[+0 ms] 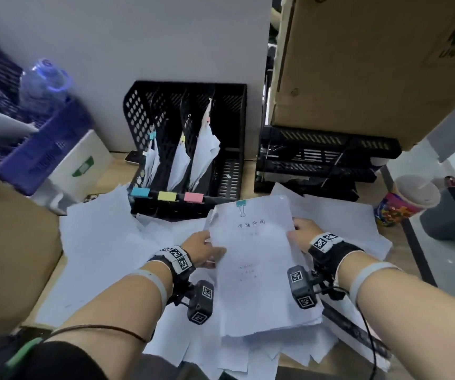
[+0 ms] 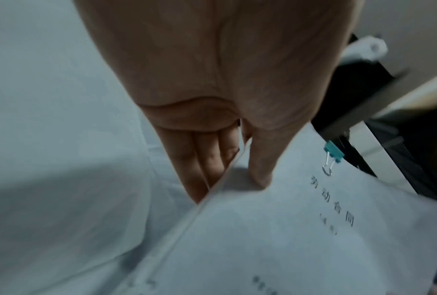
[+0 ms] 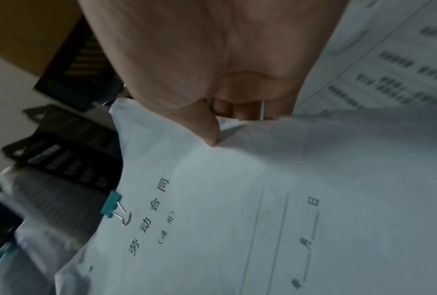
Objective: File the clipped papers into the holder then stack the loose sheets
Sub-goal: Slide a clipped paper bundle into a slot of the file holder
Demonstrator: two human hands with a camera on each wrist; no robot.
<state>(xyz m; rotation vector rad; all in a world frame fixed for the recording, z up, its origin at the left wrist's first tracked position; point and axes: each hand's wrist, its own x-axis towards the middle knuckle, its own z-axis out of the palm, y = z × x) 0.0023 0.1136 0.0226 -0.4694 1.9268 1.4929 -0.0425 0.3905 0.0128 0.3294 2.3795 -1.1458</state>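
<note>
I hold a clipped stack of papers [image 1: 256, 264] above the desk, fastened at its far edge by a teal binder clip [image 1: 241, 203]. My left hand [image 1: 203, 249] pinches its left edge, thumb on top and fingers beneath [image 2: 205, 159]. My right hand [image 1: 301, 233] pinches the right edge, thumb pressed on the top sheet [image 3: 207, 127]. The clip [image 2: 334, 152] and printed title also show in both wrist views [image 3: 111, 203]. Just beyond stands the black mesh file holder [image 1: 229, 171]; three of its slots hold clipped papers and the right one has none. Loose sheets [image 1: 100, 242] lie scattered underneath.
Blue, yellow and pink labels [image 1: 167, 196] mark the holder's front. Black letter trays [image 1: 316, 163] under a cardboard box [image 1: 371, 64] stand at the right, a paper cup [image 1: 407, 198] beside them. A blue crate [image 1: 37, 152], a water bottle [image 1: 43, 83] and another carton [image 1: 9, 253] crowd the left.
</note>
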